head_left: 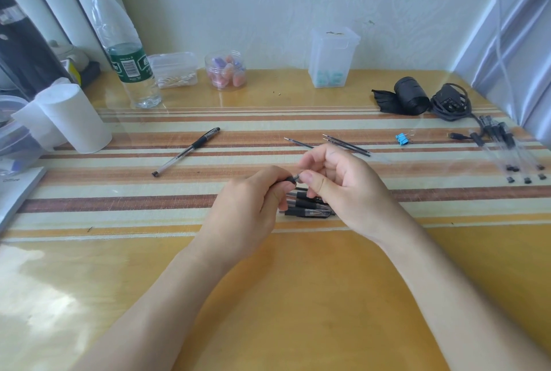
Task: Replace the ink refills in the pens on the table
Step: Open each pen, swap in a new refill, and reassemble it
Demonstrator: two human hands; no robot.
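The yellow table (298,296) fills most of what I see, and a striped mat (119,191) runs across its middle from left to right. My two hands meet over the near edge of that mat, at the centre.

My left hand (247,206) is curled round the black grip of one pen (290,179), holding it level and pointing right. My right hand (343,191) pinches the silver tip end of that same pen between thumb and fingers, with the other fingers loosely bent above it.

At the far left a clear plastic bottle (128,51) with a green label stands upright, and a white paper roll (74,120) stands nearer, on the left end of the mat. Against the far wall are a tall clear box (332,57), a small round jar (226,70) of pink and purple pieces, and a low clear tub (174,70) of cotton swabs. At the far right lie a black roll (408,96) and a coiled black cable (451,102).

A bunch of clear pens (507,147) lies at the right edge. A small pile of pens (307,206) lies on the mat directly under my hands. A single capped pen (187,151) lies slanted on the left of the mat. Just beyond my right hand lie loose ink refills (347,144), and further right a blue binder clip (402,138).
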